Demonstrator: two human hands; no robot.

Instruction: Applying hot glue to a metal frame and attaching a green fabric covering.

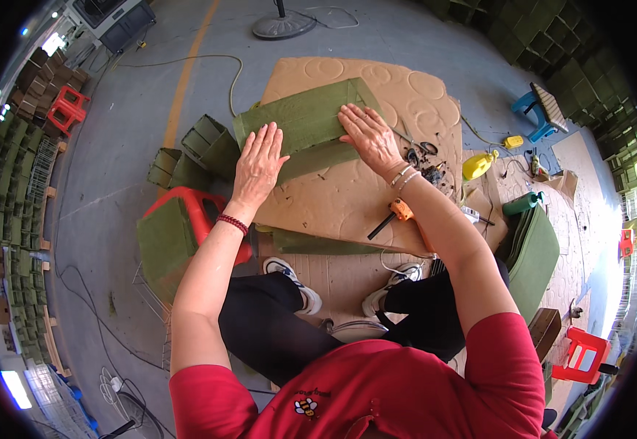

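Observation:
A long green box-like piece (pixel 300 121) lies across the cardboard-topped work surface (pixel 318 208) in front of me. My left hand (pixel 258 162) rests flat on its near left part, fingers stretched out and pointing away. Near its right end my right hand (pixel 368 135) presses down, also flat with the fingers extended. Neither hand grips anything. To the right of my right hand lie scissors (pixel 429 148) and a heap of small dark bits (pixel 432 174). An orange-and-black tool (pixel 400 211), perhaps a glue gun, lies below my right wrist.
Green open boxes (pixel 211 145) stand left of the work surface, beside a red stool (pixel 200 212). At right are a yellow bottle (pixel 479 165), a green bottle (pixel 522 203) and stacked green sheets (pixel 536 252). A cable (pixel 239 69) crosses the floor. A blue-legged stool (pixel 539 111) stands farther right.

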